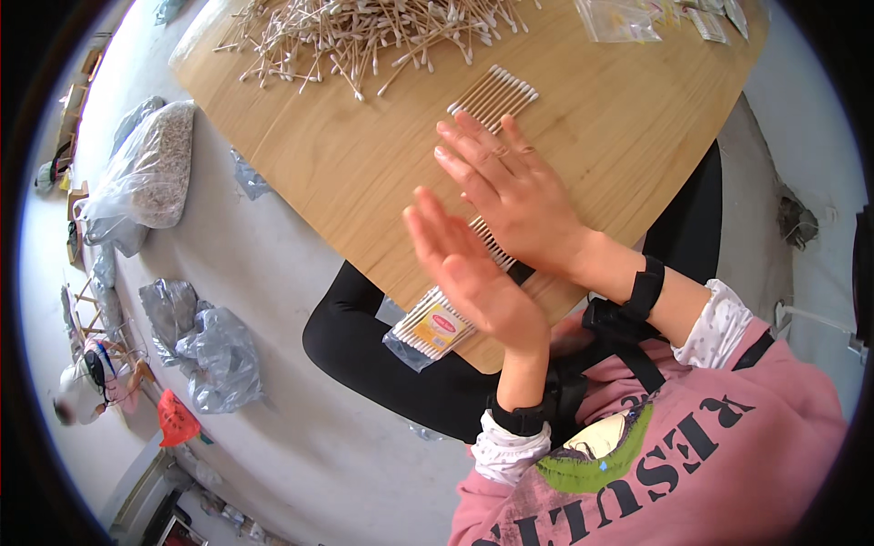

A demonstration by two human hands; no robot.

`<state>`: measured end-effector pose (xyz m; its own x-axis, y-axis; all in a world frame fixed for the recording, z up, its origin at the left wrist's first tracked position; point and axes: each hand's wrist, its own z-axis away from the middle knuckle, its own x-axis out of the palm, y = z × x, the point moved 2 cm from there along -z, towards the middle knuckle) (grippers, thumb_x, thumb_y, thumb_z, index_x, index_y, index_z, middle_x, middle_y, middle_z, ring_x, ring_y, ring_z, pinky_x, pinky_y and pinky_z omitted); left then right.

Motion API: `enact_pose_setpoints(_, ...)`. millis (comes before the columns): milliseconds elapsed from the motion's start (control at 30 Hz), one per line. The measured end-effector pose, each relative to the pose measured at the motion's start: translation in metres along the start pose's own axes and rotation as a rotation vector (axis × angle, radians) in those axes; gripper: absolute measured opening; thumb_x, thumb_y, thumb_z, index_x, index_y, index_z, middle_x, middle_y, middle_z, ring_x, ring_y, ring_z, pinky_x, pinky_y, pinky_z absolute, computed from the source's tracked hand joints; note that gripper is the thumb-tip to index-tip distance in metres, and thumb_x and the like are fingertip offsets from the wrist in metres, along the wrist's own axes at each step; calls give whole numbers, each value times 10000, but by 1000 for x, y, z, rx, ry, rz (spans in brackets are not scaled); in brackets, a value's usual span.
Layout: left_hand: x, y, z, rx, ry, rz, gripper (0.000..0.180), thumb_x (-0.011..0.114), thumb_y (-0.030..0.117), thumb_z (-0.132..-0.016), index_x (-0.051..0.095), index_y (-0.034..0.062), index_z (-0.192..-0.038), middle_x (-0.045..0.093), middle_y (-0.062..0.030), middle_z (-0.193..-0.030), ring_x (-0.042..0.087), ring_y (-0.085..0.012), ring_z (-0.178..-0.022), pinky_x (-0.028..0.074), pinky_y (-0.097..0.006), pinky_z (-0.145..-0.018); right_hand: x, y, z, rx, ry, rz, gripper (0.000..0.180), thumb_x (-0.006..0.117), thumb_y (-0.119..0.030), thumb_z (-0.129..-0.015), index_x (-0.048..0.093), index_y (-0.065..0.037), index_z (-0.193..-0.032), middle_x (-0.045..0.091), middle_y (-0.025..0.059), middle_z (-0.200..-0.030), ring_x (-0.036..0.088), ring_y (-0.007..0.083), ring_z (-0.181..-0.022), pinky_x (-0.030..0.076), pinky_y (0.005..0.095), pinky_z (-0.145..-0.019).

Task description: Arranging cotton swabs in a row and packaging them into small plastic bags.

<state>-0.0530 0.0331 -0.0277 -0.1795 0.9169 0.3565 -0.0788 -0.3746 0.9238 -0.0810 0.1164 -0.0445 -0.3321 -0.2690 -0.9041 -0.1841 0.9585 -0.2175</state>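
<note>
Head view: both hands are flat and open, holding nothing. The right hand (pixel 510 187) presses on a row of cotton swabs (pixel 494 93) on the wooden worktop (pixel 300 136); the left hand (pixel 469 273) stands edge-on beside it, above a bagged swab pack (pixel 430 329) at the edge. The swabs under the palm are probably aligned, though hidden. A sideways push could scatter them or knock the pack off.

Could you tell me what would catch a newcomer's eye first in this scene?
Probably the two open hands over the middle of the wooden table: the left hand edge-up, the right hand flat over a neat row of cotton swabs. Next, the big loose heap of swabs at the table's far edge, and a filled clear packet of swabs at the near edge.
</note>
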Motion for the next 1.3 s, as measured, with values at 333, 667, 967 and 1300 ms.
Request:
enact_pose_setpoints(333, -4, -1, 1, 72, 86, 80, 568, 293, 393, -1087, 297, 39, -1532, 331, -149, -1588, 263, -235, -1497, 205, -384, -1219, 5, -10, -3, 0, -78, -313, 496, 514, -91, -910, 492, -43, -1403, 395, 109, -1561, 309, 291, -1488, 218, 458, -1231)
enact_pose_setpoints(667, -99, 74, -10, 137, 148, -1051, 360, 447, 251, -1061, 530, -40, -1256, 573, -173, -1241, 557, -292, -1168, 405, -408, -1015, 1, -9, -1, -51, -95, -202, 495, 509, -48, -886, 506, -21, -1380, 433, 115, -1533, 339, 283, -1473, 278, 441, -1212)
enact_pose_setpoints(967, -104, 21, -12, -96, 189, -845, 526, 397, 336, -1100, 666, -75, -912, 701, -70, -810, 604, -102, -702, 483, -276, -631, 4, -32, 3, -88, -79, -194, 437, 519, -111, -914, 537, 8, -1334, 469, 127, -1500, 378, 264, -1451, 336, 431, -1190)
enact_pose_setpoints(1300, -105, 19, -11, -120, 172, -768, 471, 386, 288, -1102, 665, -81, -1016, 721, -111, -888, 653, -139, -738, 515, -296, -663, 9, -55, 8, -104, -158, -305, 465, 471, -123, -953, 493, -20, -1406, 447, 94, -1530, 389, 263, -1448, 327, 432, -1194)
